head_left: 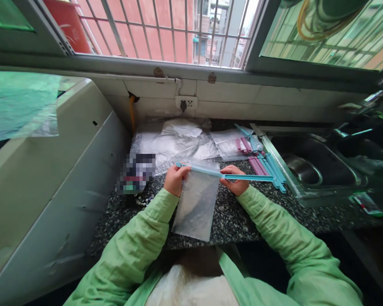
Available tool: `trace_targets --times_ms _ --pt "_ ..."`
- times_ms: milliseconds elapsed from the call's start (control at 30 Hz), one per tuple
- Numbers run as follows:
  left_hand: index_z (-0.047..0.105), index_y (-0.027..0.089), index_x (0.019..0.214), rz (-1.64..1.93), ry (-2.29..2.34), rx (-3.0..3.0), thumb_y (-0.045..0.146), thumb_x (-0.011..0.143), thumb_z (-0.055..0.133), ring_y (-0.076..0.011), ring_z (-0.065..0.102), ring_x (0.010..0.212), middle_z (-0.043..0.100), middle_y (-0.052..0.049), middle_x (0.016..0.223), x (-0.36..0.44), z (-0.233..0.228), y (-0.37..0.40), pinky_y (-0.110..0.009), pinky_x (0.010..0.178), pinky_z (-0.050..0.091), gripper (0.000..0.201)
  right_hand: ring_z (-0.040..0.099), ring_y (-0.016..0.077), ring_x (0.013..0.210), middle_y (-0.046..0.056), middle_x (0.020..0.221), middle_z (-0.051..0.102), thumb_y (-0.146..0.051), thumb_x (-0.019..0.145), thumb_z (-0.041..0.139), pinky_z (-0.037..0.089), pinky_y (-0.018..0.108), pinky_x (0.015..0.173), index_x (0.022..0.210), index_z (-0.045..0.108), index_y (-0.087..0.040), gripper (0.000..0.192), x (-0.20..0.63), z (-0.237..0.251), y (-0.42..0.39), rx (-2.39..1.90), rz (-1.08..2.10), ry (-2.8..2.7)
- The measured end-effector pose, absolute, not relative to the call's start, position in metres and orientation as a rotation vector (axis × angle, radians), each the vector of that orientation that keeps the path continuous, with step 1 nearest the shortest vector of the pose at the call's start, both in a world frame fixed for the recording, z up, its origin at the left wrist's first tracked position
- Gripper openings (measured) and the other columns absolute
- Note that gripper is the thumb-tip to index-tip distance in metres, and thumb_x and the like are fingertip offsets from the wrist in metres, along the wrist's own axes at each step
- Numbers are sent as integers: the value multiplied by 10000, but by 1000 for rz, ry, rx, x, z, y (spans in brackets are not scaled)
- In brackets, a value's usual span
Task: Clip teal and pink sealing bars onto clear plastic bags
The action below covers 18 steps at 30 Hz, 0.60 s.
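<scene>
Clear bag (196, 204) on the granite counter (239, 221), blue sealing clip (223, 173) partly across its mouth; left hand (175, 179) closed on the clip's end, right hand (235, 185) pinching its middle; spare clips (268, 168) unused beside the sink (309, 165).

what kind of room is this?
Most likely a home kitchen: a speckled stone counter runs under a barred window, with a steel sink set into it and a wall socket on the tiled backsplash. Plastic bags and sealing clips lie on the counter.
</scene>
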State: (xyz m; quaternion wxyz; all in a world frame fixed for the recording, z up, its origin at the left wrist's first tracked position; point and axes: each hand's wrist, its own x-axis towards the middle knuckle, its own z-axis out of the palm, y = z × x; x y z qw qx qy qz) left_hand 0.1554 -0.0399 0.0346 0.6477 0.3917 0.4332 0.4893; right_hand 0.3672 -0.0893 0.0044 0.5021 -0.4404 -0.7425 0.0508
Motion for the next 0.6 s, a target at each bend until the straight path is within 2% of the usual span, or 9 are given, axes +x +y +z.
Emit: trace_targets --times_ms 367,600 --pt "467 164 502 1157 991 973 274 473 622 -31 253 372 310 96 375 154 30 -38 -200 399 184 192 590 151 658 31 704 642 -277 737 596 500 307 637 777 607 -208 80 363 6 -93 -1107 29 -1795" --pt "470 162 516 1155 992 1002 289 465 638 -30 265 368 318 97 377 155 29 -38 -197 395 190 216 603 154 685 39 721 653 -298 753 593 499 300 656 816 617 -193 124 365 4 -90 -1131 -64 -1831"
